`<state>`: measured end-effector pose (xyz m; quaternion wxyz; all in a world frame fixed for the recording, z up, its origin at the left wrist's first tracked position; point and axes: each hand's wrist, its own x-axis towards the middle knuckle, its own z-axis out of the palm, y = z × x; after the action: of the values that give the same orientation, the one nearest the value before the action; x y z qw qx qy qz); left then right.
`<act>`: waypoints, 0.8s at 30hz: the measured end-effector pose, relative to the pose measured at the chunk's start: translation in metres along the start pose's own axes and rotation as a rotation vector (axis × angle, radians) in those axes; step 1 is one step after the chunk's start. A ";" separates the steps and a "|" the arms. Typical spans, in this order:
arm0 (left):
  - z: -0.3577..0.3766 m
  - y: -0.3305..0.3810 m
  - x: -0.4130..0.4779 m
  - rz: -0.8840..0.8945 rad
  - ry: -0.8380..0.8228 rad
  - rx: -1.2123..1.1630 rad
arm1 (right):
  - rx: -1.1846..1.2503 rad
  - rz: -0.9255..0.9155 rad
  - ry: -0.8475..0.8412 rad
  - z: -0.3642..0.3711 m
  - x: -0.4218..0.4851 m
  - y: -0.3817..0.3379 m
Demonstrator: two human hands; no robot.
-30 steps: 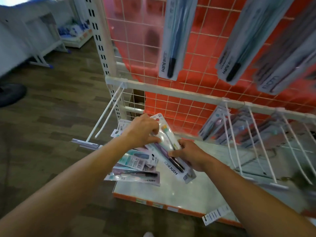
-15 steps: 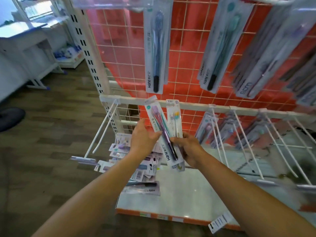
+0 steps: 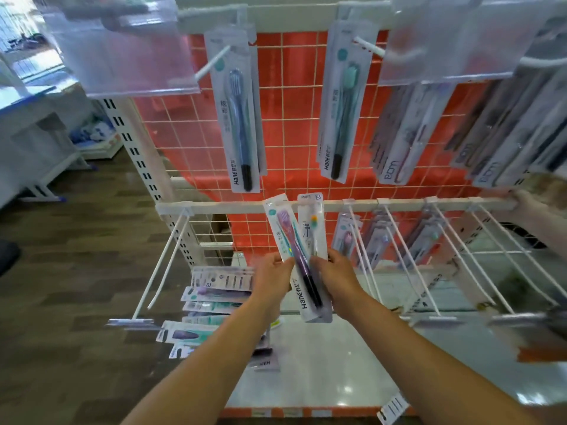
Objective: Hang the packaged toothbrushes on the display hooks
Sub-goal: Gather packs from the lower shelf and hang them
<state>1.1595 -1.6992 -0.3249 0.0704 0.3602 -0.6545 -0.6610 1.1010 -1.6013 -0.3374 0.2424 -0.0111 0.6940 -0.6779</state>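
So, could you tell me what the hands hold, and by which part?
The left hand pinches the purple-brush pack at its left edge, about midway; the right hand grips the yellow-brush pack's right edge, lower down.

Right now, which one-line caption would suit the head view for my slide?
Left hand and right hand hold two packaged toothbrushes in front of the lower hook rail, above a loose pile of packs.
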 end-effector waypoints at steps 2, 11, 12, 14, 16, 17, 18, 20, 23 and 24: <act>0.007 -0.001 -0.003 0.021 0.023 -0.028 | -0.060 -0.041 0.023 -0.002 -0.005 -0.003; 0.025 0.017 -0.033 0.208 -0.050 -0.180 | -0.013 -0.228 -0.003 -0.027 -0.042 -0.026; 0.027 0.019 -0.036 0.224 -0.071 -0.210 | -0.028 -0.248 -0.001 -0.030 -0.046 -0.028; 0.030 0.025 -0.044 0.239 -0.105 -0.252 | -0.050 -0.277 -0.003 -0.035 -0.052 -0.032; 0.037 0.029 -0.051 0.237 -0.121 -0.285 | -0.048 -0.308 0.004 -0.042 -0.057 -0.036; 0.041 0.031 -0.054 0.237 -0.129 -0.306 | -0.048 -0.325 0.012 -0.045 -0.060 -0.038; 0.045 0.033 -0.058 0.236 -0.137 -0.323 | -0.048 -0.340 0.023 -0.049 -0.062 -0.040; 0.056 0.038 -0.064 0.230 -0.151 -0.355 | -0.038 -0.358 0.044 -0.059 -0.066 -0.045; 0.074 0.046 -0.074 0.227 -0.198 -0.392 | -0.029 -0.396 0.059 -0.080 -0.071 -0.053; 0.081 0.049 -0.078 0.228 -0.210 -0.400 | -0.030 -0.418 0.066 -0.087 -0.072 -0.055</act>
<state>1.1517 -1.5958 -0.2600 0.1458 0.1923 -0.5507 -0.7991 1.1169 -1.4991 -0.2651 0.0737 -0.1362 0.6942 -0.7029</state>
